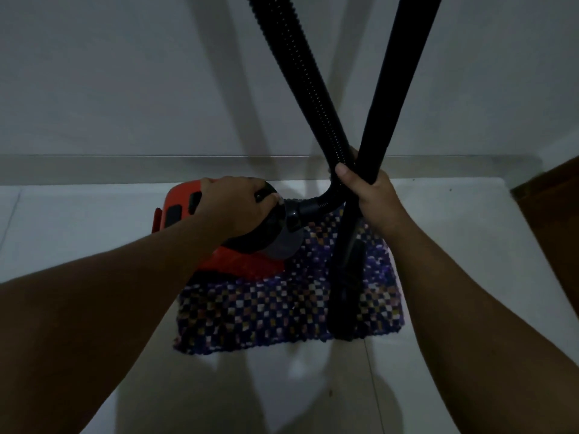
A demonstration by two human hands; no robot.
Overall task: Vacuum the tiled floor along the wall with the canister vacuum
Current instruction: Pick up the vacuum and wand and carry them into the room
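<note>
Hands are gripping: left hand [241, 202] on my canister vacuum [238, 242] handle, right hand [369, 189] clasping hose [300, 73] and upright wand [394, 89], wall ahead.

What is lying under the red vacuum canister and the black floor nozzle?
A checkered mat lies under the nozzle and under the front of the red canister, on the tiled floor. The left hand and arm hide the canister's rear, so what lies under it cannot be seen.
</note>
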